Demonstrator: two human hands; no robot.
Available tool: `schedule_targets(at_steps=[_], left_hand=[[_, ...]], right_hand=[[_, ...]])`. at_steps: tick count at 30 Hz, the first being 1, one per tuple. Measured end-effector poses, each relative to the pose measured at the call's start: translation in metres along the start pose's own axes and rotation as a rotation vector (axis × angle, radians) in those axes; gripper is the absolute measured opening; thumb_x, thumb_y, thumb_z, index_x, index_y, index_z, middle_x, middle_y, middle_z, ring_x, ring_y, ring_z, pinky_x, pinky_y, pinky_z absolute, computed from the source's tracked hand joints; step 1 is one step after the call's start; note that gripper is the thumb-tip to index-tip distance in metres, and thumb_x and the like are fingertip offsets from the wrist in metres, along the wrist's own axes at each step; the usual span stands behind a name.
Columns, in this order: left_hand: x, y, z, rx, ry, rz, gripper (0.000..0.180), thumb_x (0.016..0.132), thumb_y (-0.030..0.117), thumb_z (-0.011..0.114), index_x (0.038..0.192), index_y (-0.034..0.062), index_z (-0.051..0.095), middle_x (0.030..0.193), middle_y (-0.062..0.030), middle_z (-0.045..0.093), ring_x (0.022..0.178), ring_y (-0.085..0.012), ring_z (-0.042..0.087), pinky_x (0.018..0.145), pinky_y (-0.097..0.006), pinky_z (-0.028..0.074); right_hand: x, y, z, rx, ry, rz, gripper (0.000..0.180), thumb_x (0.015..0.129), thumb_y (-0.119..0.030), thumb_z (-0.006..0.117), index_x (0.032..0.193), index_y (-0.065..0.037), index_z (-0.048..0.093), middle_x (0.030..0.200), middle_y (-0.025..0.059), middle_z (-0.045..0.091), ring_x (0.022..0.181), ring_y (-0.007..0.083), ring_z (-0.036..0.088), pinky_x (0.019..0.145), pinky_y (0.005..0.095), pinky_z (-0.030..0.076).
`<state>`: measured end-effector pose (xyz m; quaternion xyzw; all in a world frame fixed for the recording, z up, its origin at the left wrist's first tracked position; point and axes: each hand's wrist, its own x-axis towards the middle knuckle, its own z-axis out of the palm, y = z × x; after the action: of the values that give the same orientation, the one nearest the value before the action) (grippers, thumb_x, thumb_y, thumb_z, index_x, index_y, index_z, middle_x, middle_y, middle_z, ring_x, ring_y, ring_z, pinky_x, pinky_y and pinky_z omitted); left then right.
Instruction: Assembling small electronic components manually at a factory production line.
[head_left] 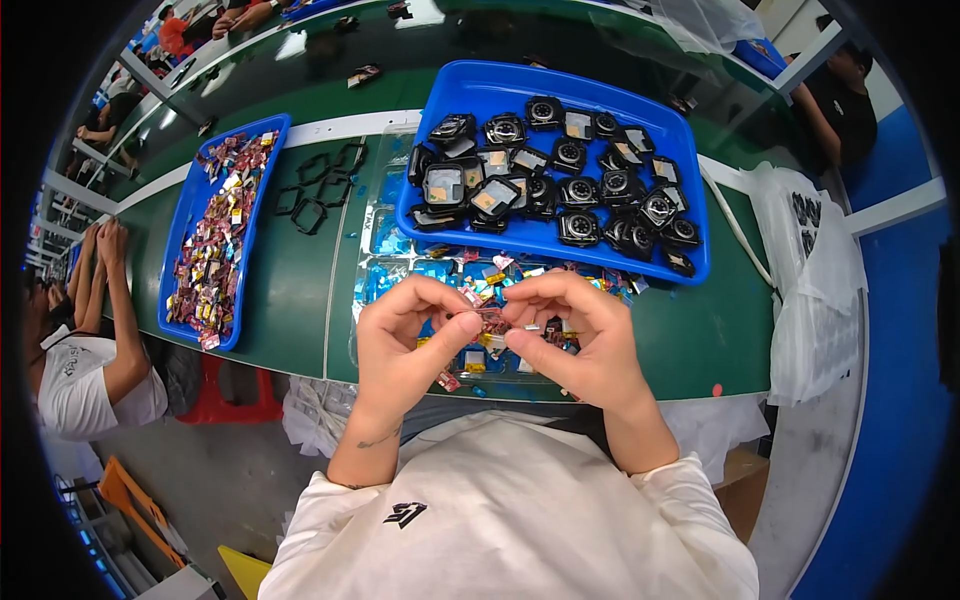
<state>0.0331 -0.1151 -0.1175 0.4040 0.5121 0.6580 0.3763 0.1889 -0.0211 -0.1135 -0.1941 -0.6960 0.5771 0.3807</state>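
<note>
My left hand (408, 335) and my right hand (582, 340) are raised close together over the near part of the bench. Thumb and forefinger of each are pinched on a thin reddish flex-circuit piece (490, 312) stretched between them; its details are too small to make out. Beneath my hands lies a clear plastic tray (368, 285) with compartments, strewn with small reddish, yellow, silver and blue parts. Just beyond, a blue tray (690, 262) holds many black watch cases (578, 190), some with a round sensor back showing and others showing a pale inside.
To the left, a narrow blue tray (172, 300) is heaped with small reddish and silver parts. Black square frames (318, 185) lie beside it on the green bench (690, 345). Wrapped white trays (805, 290) stand at the right. Other people sit at left and far right.
</note>
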Motion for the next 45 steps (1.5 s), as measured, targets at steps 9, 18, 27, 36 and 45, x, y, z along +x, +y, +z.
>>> schedule_targets(at_steps=[9,18,27,36,45], left_hand=[[-0.008,0.008,0.004,-0.097,-0.080,-0.126,0.017,0.078,0.002,0.071,0.089,0.0009,0.057,0.091,-0.0048,0.062,0.074,-0.0075,0.056,0.066,-0.021,0.041],[-0.007,0.010,0.009,0.286,-0.169,0.043,0.007,0.074,0.001,0.073,0.080,0.0000,0.069,0.073,-0.0034,0.063,0.067,-0.0080,0.053,0.060,-0.022,0.040],[-0.010,0.012,0.012,0.008,-0.117,-0.100,0.007,0.075,-0.001,0.071,0.082,-0.0020,0.069,0.075,-0.0057,0.064,0.066,-0.0080,0.055,0.062,-0.022,0.041],[-0.010,0.012,0.016,-0.051,-0.105,-0.157,0.006,0.080,0.003,0.069,0.080,-0.0021,0.067,0.072,-0.0042,0.064,0.059,-0.0055,0.055,0.051,-0.019,0.041],[-0.011,0.014,0.013,-0.122,-0.171,-0.069,0.002,0.076,-0.003,0.067,0.078,-0.0036,0.066,0.070,-0.0064,0.061,0.060,-0.0091,0.053,0.052,-0.020,0.040]], right_hand=[[-0.003,0.002,-0.009,-0.051,0.017,-0.092,0.009,0.075,-0.005,0.074,0.083,-0.002,0.071,0.070,0.0051,0.065,0.057,0.0066,0.057,0.051,0.0196,0.042],[-0.005,0.001,-0.009,0.283,-0.030,0.075,0.008,0.079,-0.002,0.071,0.086,0.003,0.069,0.076,0.0074,0.066,0.064,0.0085,0.061,0.055,0.0187,0.047],[-0.008,0.006,-0.016,0.560,-0.122,0.152,0.008,0.080,0.000,0.069,0.084,0.006,0.066,0.075,0.0124,0.067,0.069,0.0140,0.066,0.061,0.0237,0.055],[-0.008,0.000,-0.018,0.491,-0.162,0.305,0.013,0.085,-0.011,0.067,0.079,0.001,0.066,0.069,0.0081,0.066,0.061,0.0101,0.064,0.051,0.0191,0.051],[-0.008,0.000,-0.019,-0.016,-0.017,0.057,0.006,0.079,-0.003,0.069,0.082,-0.001,0.064,0.076,0.0059,0.061,0.063,0.0099,0.055,0.056,0.0244,0.045]])
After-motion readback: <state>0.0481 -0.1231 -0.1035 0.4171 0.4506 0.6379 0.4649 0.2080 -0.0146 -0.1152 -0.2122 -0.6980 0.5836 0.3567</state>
